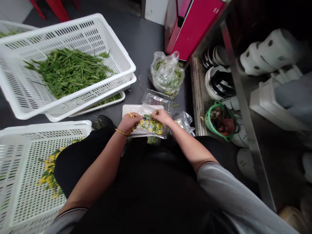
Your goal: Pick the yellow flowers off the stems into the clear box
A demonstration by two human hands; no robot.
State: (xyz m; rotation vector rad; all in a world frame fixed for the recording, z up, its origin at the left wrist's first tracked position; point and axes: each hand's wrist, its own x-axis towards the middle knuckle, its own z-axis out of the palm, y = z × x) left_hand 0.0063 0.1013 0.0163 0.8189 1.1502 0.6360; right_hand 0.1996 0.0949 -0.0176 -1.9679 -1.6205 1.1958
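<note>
In front of me, my left hand (129, 123) is closed around yellow flowers (131, 115), their petals poking out above and below its fingers. My right hand (160, 116) pinches one end of a short green stem (147, 115), which points toward my left fingertips. Whether the left fingers grip that stem too is hard to make out. Just below both hands lies a clear plastic box (163, 136) with yellow flowers and green bits in it. It rests over a white tray (126, 109). Behind it is another clear plastic container (156, 97).
At the left, stacked white baskets (117, 55) hold green leafy stems (73, 70). A lower white basket (26, 136) contains yellow flowers (50, 172). A plastic bag of greens (167, 74) stands ahead. To the right are a metal shelf (246, 126) and a green basket (210, 125).
</note>
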